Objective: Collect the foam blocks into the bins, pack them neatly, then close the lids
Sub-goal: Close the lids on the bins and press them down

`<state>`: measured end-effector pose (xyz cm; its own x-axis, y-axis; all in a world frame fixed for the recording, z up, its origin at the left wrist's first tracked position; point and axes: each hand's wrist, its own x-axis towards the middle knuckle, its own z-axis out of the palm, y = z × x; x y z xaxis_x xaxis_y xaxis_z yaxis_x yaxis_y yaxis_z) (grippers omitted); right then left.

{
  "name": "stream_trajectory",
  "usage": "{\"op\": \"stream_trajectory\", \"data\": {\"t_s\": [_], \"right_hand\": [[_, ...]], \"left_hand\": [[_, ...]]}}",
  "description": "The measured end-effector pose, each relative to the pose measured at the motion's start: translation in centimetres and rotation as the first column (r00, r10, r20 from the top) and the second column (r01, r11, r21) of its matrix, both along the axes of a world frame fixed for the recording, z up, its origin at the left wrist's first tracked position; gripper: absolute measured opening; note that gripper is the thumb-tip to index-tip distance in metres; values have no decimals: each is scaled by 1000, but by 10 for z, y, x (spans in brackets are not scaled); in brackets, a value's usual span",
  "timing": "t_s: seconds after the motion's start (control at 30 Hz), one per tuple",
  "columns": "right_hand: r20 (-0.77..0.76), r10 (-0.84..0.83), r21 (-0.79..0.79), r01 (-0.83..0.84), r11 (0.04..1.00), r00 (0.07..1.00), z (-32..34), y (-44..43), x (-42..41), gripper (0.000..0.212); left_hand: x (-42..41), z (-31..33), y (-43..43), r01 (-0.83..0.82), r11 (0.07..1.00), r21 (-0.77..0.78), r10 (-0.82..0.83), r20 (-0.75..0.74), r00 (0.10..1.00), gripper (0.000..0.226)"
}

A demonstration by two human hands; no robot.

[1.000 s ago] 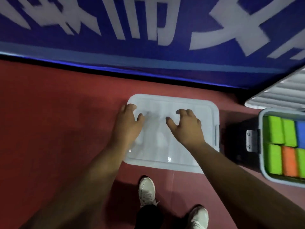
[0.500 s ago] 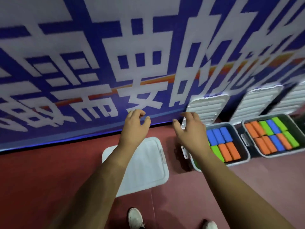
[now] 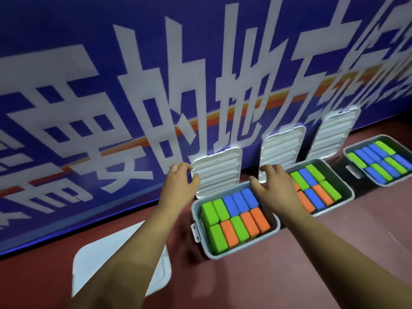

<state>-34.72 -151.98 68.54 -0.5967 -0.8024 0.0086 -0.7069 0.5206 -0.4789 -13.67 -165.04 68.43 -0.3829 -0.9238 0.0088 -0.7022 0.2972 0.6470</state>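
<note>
The foam blocks (image 3: 234, 224) fill the nearest bin (image 3: 245, 243) in two tidy rows, long sides touching, tops level just under the rim. The back row runs green, green, blue, blue, blue; the front row runs green, orange, green, orange, orange. The bin is grey with rounded corners and a pale latch (image 3: 195, 230) on its left wall. It sits on the red floor (image 3: 312, 264), close to the floor's far edge where the banner (image 3: 111, 63) rises.

Its white ribbed lid (image 3: 217, 172) stands open at the back, leaning on the banner. The left hand (image 3: 180, 185) is at the lid's left edge, fingers loosely curved and thumb out. Whether it touches the lid cannot be told, as the picture is blurred there. The right hand (image 3: 275, 192) hovers over the bin's back right corner, fingers spread wide, holding nothing.

Further right along that edge sits a second bin (image 3: 349, 198) packed with green, blue and orange blocks, its lid (image 3: 283, 150) also propped up. Beyond it a third bin (image 3: 345, 153) holds green and blue blocks beside its own raised lid (image 3: 334, 132). To the left, a closed bin (image 3: 89, 270) with a smooth white top lies partly behind the left forearm. The banner is blue with large white characters and an orange stripe.
</note>
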Motion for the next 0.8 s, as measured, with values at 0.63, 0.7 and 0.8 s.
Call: {"op": "stream_trajectory", "data": {"t_s": [0.63, 0.7, 0.8], "right_hand": [[57, 248, 194, -255, 947, 967, -235, -279, -173, 47], [60, 284, 214, -290, 933, 957, -273, -309, -178, 49], [37, 372, 233, -370, 899, 928, -331, -348, -183, 49]], "left_hand": [[-182, -267, -255, -105, 991, 85, 90, 160, 983, 30], [-194, -306, -275, -107, 991, 86, 89, 200, 976, 34], [-207, -363, -301, -83, 992, 92, 62, 208, 976, 38]]}}
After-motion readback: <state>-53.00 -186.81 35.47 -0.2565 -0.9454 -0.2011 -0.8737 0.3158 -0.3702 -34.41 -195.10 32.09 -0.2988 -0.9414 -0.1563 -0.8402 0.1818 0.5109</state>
